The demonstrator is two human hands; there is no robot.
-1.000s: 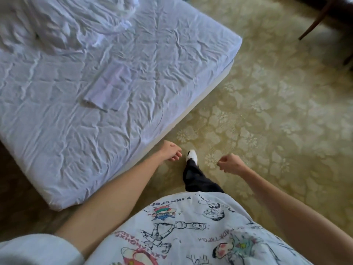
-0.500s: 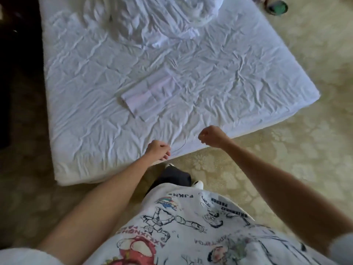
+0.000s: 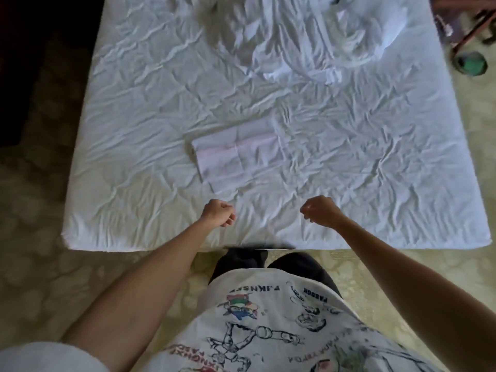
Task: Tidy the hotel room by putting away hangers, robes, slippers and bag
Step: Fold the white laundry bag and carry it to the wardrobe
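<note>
A flat folded white cloth (image 3: 237, 154), possibly a bag, lies on the wrinkled white bed (image 3: 134, 146) in front of me. A heap of crumpled white fabric (image 3: 308, 36), perhaps robes or bedding, sits at the far side of the bed. My left hand (image 3: 218, 212) hovers over the bed's near edge with loosely curled fingers, holding nothing. Just right of it, my right hand (image 3: 320, 212) is curled into a fist, also empty. Both hands are a short way in front of the folded cloth, not touching it.
Patterned yellowish carpet (image 3: 53, 277) surrounds the bed. A green round object (image 3: 471, 63) and dark red furniture legs (image 3: 467, 36) stand on the floor at the far right. The far left is dark.
I have turned and stepped up to face the bed's end squarely. Both hands now hang over the mattress edge, closer to the folded cloth.
</note>
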